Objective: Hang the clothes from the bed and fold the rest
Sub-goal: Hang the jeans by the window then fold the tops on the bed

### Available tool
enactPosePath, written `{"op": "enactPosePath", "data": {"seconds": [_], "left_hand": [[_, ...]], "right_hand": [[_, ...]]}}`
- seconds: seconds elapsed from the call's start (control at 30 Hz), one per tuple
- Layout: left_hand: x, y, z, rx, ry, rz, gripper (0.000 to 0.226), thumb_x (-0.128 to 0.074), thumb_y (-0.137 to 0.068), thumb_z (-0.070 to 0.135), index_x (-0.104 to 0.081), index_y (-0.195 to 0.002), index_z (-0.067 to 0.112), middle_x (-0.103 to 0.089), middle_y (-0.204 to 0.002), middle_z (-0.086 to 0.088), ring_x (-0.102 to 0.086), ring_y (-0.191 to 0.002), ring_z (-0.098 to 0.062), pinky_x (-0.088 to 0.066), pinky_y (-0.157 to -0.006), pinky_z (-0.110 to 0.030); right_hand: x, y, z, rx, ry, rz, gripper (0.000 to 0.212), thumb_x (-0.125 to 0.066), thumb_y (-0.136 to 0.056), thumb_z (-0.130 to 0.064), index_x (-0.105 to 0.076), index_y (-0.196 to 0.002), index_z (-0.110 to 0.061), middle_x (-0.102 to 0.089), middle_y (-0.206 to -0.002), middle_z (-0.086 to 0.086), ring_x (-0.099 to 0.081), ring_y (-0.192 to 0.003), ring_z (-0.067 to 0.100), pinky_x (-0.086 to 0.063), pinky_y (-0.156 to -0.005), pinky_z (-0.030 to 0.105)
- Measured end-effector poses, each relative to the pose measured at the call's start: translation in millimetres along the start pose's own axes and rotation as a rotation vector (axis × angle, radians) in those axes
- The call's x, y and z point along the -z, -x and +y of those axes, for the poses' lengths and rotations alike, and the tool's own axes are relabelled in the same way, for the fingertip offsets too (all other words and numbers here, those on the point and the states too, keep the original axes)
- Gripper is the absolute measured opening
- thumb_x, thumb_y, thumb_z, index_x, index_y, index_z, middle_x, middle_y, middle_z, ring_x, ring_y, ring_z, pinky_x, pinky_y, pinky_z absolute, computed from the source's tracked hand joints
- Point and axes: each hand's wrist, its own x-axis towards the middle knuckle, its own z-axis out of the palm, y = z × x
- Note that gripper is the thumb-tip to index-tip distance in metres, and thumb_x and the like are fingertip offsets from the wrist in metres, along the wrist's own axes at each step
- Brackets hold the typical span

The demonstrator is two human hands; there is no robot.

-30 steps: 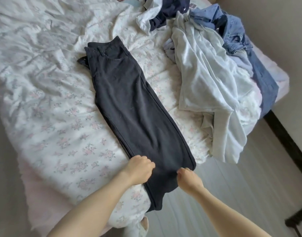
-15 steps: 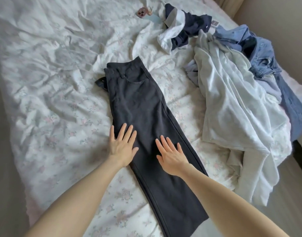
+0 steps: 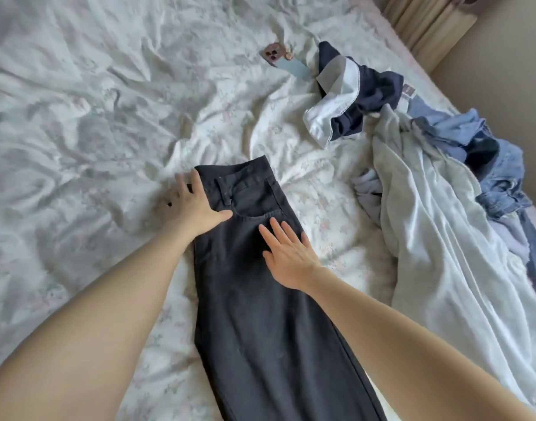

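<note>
Black trousers lie folded lengthwise on the bed, waistband away from me. My left hand lies flat with spread fingers at the left edge of the waistband, half on the sheet. My right hand presses flat on the trousers just below the pocket, fingers straight. At the right lie a pale blue-white garment, a blue denim piece and a navy and white garment.
A phone with a light blue card beside it lies on the crumpled floral sheet at the back. A curtain and a beige wall border the bed at the upper right.
Both hands let go of the trouser hems, opened flat and slid up the trousers to the waistband. The view moved forward over the bed.
</note>
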Motion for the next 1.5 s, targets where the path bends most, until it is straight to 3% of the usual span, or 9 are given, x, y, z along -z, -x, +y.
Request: {"op": "enactPosePath", "data": {"seconds": [0.23,0.33,0.43,0.6,0.77,1.07,1.23,1.37,1.5], "left_hand": [[6.9,-26.2,5.2,-0.056,0.293,0.014,0.116,-0.077,-0.069,0.048,0.001,-0.148,0.016,-0.035,-0.146,-0.013,-0.041,-0.127,-0.035,-0.043,-0.095,-0.045],[14.1,-24.1,5.7,-0.081,0.398,0.014,0.09,-0.077,-0.071,0.036,-0.023,-0.139,0.015,-0.057,-0.116,-0.007,-0.057,-0.096,-0.028,-0.048,-0.074,-0.038],[19.3,-7.1,11.0,-0.3,0.345,0.148,0.064,-0.07,-0.078,0.025,-0.031,-0.129,0.02,-0.059,-0.093,0.0,-0.052,-0.067,-0.014,-0.038,-0.051,-0.027],[21.0,59.7,22.1,-0.696,0.14,0.337,0.045,-0.066,-0.081,0.008,-0.047,-0.122,0.015,-0.061,-0.104,-0.009,-0.062,-0.073,-0.031,-0.05,-0.056,-0.036],[7.4,138.5,34.0,-1.024,-0.05,0.558,0.056,-0.069,-0.054,-0.01,-0.07,-0.104,0.015,-0.059,-0.07,-0.007,-0.054,-0.051,-0.026,-0.048,-0.046,-0.03],[-42.5,267.4,42.1,-1.345,-0.242,0.273,0.068,-0.071,-0.048,0.001,-0.068,-0.109,0.03,-0.055,-0.065,0.006,-0.048,-0.044,-0.011,-0.043,-0.041,-0.022],[-75.6,309.7,46.2,-1.362,-0.34,-0.179,0.066,-0.053,-0.086,0.025,-0.025,-0.146,0.03,-0.062,-0.1,0.0,-0.06,-0.075,-0.021,-0.04,-0.053,-0.03],[-84.8,304.9,47.8,-1.263,-0.24,0.077,0.041,-0.05,-0.086,0.037,-0.06,-0.119,0.016,-0.067,-0.104,-0.004,-0.062,-0.095,-0.024,-0.05,-0.079,-0.036],[-99.0,266.8,32.5,-0.785,-0.555,-0.14,0.06,-0.017,-0.096,0.053,-0.004,-0.149,0.028,0.005,-0.157,-0.006,0.008,-0.143,-0.033,0.004,-0.11,-0.059]], "right_hand": [[22.6,-7.4,5.8,0.004,-0.178,-0.091,0.052,-0.03,-0.1,-0.024,-0.013,-0.15,-0.023,-0.003,-0.158,-0.005,-0.002,-0.145,0.015,-0.013,-0.117,0.043],[30.8,-3.7,0.5,-0.076,-0.396,0.037,0.045,-0.032,-0.099,-0.021,-0.032,-0.144,-0.016,-0.03,-0.151,0.001,-0.036,-0.132,0.016,-0.031,-0.107,0.03],[41.9,1.9,-6.5,-0.211,-0.625,0.164,0.041,-0.03,-0.099,-0.024,-0.042,-0.137,-0.015,-0.057,-0.126,0.008,-0.056,-0.088,0.015,-0.043,-0.075,0.026],[60.6,24.6,-17.5,-0.418,-1.188,0.342,0.04,-0.033,-0.098,-0.034,-0.048,-0.121,-0.004,-0.061,-0.113,0.016,-0.059,-0.102,0.032,-0.048,-0.092,0.047],[68.2,72.3,-16.9,-0.507,-1.654,0.387,0.043,-0.044,-0.091,-0.053,-0.057,-0.112,-0.018,-0.067,-0.101,0.004,-0.068,-0.086,0.02,-0.056,-0.066,0.034],[-20.9,201.5,10.1,-0.979,-1.669,0.41,0.028,-0.063,-0.085,-0.021,-0.053,-0.108,-0.01,-0.064,-0.086,0.006,-0.063,-0.075,0.02,-0.047,-0.048,0.027],[-93.7,258.3,20.5,-1.085,-1.66,0.327,0.017,-0.053,-0.09,-0.005,-0.047,-0.107,-0.007,-0.061,-0.09,0.012,-0.061,-0.074,0.022,-0.05,-0.057,0.031],[-125.2,278.7,18.4,-1.107,-1.602,0.345,0.023,-0.05,-0.091,-0.002,-0.047,-0.114,-0.002,-0.061,-0.099,0.017,-0.061,-0.081,0.023,-0.055,-0.069,0.036],[-130.2,280.2,14.3,-1.236,-1.307,0.353,0.053,-0.04,-0.087,0.001,-0.03,-0.138,-0.006,-0.053,-0.113,0.016,-0.055,-0.091,0.026,-0.048,-0.079,0.039]]}}
